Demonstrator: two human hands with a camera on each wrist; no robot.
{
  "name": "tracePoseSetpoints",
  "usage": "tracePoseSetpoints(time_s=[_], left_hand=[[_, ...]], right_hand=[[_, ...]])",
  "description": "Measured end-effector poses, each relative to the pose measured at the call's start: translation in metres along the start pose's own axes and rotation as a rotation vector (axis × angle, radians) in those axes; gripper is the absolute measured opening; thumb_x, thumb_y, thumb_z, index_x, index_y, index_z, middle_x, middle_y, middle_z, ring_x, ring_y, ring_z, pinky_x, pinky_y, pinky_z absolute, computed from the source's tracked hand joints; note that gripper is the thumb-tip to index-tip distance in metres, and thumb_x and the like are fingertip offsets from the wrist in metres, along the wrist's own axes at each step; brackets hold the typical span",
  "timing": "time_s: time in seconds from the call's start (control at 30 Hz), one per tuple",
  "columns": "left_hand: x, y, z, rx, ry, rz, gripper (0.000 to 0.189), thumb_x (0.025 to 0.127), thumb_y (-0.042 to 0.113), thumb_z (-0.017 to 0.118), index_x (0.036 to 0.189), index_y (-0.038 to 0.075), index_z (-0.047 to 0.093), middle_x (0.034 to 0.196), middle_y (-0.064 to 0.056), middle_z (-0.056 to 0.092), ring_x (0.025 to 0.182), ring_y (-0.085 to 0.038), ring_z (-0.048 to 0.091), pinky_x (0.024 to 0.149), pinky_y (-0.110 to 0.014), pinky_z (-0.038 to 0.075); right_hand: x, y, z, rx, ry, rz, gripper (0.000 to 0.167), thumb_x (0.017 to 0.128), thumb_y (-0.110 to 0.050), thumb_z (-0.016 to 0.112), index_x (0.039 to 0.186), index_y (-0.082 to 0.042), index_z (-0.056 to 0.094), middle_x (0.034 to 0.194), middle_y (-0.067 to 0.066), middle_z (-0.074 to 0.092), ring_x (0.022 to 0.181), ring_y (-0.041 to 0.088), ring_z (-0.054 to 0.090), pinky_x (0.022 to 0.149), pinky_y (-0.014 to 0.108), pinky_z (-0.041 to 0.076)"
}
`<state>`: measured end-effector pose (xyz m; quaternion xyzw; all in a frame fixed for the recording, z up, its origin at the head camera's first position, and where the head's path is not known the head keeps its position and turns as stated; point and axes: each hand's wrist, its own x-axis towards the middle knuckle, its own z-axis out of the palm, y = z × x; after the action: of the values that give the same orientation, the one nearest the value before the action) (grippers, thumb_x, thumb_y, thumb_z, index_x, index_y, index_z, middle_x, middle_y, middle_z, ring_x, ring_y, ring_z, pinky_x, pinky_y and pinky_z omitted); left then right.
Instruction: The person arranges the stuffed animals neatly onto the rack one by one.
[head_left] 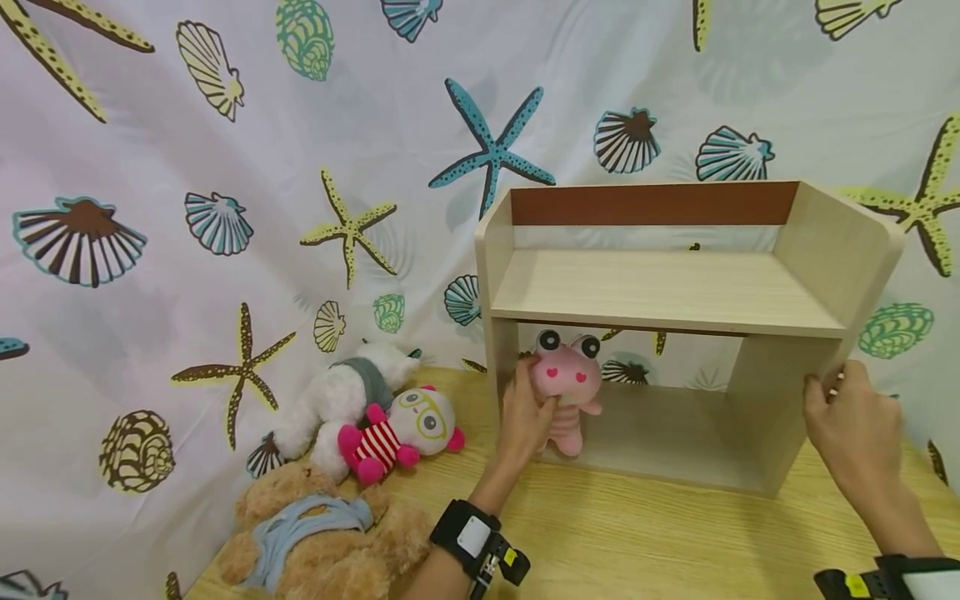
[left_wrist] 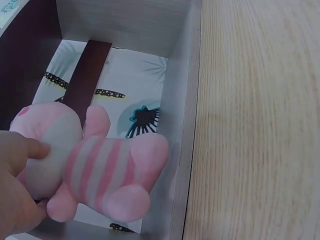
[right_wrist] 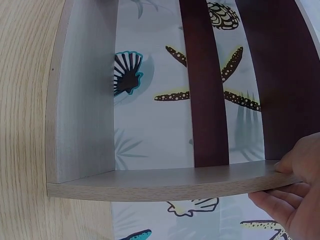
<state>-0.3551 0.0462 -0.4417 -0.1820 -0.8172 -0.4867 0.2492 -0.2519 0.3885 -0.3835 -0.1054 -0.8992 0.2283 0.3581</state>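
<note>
A pink plush toy (head_left: 567, 379) with big round eyes, heart cheeks and a striped belly is upright at the left end of the lower compartment of a light wooden shelf (head_left: 675, 292). My left hand (head_left: 525, 417) grips it by the head, thumb in front. In the left wrist view the striped body (left_wrist: 107, 170) and feet point toward the shelf's bottom board. On the other side, my right hand (head_left: 855, 425) pinches the front edge of the right side panel. Thumb inside and fingers outside, the right hand (right_wrist: 295, 190) shows this grip in its wrist view.
Left of the shelf lie a panda plush (head_left: 420, 425) in a red striped top, a white plush (head_left: 337, 400) with a grey-green band and a brown teddy bear (head_left: 322, 533) in blue. Behind hangs a cloth (head_left: 420, 100) printed with shells and starfish. Everything stands on a wooden table (head_left: 600, 533).
</note>
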Motion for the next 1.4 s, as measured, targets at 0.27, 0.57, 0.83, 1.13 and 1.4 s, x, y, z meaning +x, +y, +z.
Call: tracePoseSetpoints(time_s=[0.27, 0.57, 0.83, 1.13, 1.4], left_hand=[[0.004, -0.004, 0.003, -0.015, -0.002, 0.035, 0.060, 0.084, -0.004, 0.074, 0.137, 0.003, 0.045, 0.134, -0.018, 0.055, 0.117, -0.028, 0.057, 0.101, -0.043, 0.046], [0.013, -0.006, 0.007, 0.007, 0.027, 0.051, 0.060, 0.085, -0.002, 0.074, 0.137, 0.002, 0.045, 0.131, -0.020, 0.056, 0.118, -0.032, 0.057, 0.101, -0.045, 0.045], [0.016, -0.005, 0.009, 0.016, 0.034, 0.076, 0.058, 0.087, 0.001, 0.073, 0.138, 0.001, 0.045, 0.128, -0.020, 0.057, 0.114, -0.032, 0.059, 0.097, -0.046, 0.048], [0.020, -0.005, 0.012, 0.034, 0.026, 0.038, 0.062, 0.085, 0.002, 0.075, 0.139, 0.003, 0.044, 0.130, -0.020, 0.056, 0.118, -0.034, 0.057, 0.099, -0.047, 0.046], [0.019, -0.011, 0.015, 0.018, 0.026, 0.056, 0.057, 0.088, 0.004, 0.074, 0.137, 0.001, 0.045, 0.133, -0.023, 0.052, 0.117, -0.035, 0.056, 0.099, -0.048, 0.046]], right_hand=[[0.000, 0.000, 0.001, -0.006, 0.002, 0.005, 0.027, 0.099, -0.010, 0.051, 0.102, 0.017, 0.048, 0.091, 0.044, 0.057, 0.065, 0.054, 0.060, 0.037, 0.035, 0.039], [0.001, -0.001, 0.001, -0.009, 0.013, 0.013, 0.024, 0.098, -0.010, 0.053, 0.096, 0.014, 0.048, 0.093, 0.046, 0.057, 0.072, 0.059, 0.060, 0.041, 0.048, 0.046], [0.001, 0.001, 0.002, -0.007, 0.021, 0.006, 0.023, 0.098, -0.010, 0.054, 0.094, 0.012, 0.048, 0.096, 0.046, 0.058, 0.076, 0.061, 0.060, 0.045, 0.054, 0.048], [0.001, 0.001, 0.002, -0.004, 0.031, -0.001, 0.027, 0.097, -0.009, 0.055, 0.101, 0.017, 0.050, 0.098, 0.047, 0.057, 0.079, 0.061, 0.060, 0.049, 0.058, 0.049], [0.001, 0.004, 0.001, 0.002, 0.040, -0.002, 0.027, 0.098, -0.010, 0.055, 0.100, 0.016, 0.050, 0.101, 0.047, 0.057, 0.082, 0.062, 0.060, 0.051, 0.061, 0.050]])
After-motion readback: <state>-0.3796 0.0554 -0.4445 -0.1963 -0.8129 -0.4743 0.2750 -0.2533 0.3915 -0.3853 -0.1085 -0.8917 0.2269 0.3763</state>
